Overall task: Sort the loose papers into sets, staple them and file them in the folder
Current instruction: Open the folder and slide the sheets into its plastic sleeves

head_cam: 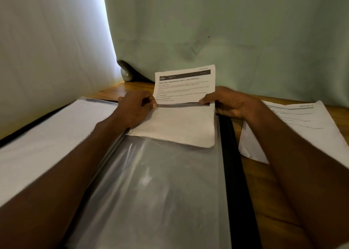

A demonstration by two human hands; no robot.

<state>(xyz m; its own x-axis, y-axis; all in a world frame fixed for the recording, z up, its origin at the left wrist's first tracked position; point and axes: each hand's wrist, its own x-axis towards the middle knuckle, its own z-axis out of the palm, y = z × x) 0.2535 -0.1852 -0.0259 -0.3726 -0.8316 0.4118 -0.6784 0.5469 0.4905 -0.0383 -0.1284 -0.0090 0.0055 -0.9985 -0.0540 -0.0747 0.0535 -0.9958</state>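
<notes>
Pinching a printed paper set (184, 86) at both lower corners, left hand (135, 108) and right hand (229, 102) over the folder's (229, 154) glossy, crinkly clear sleeve (160, 188).

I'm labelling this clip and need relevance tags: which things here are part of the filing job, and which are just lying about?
In the job:
- printed paper set, gripped by left hand and right hand, partly inside a sleeve
- open folder's clear sleeve
- papers on the right, possibly waiting
- filed sheets on the left

Lying about:
- green cloth backdrop
- grey rounded object under it
- wooden table
</notes>
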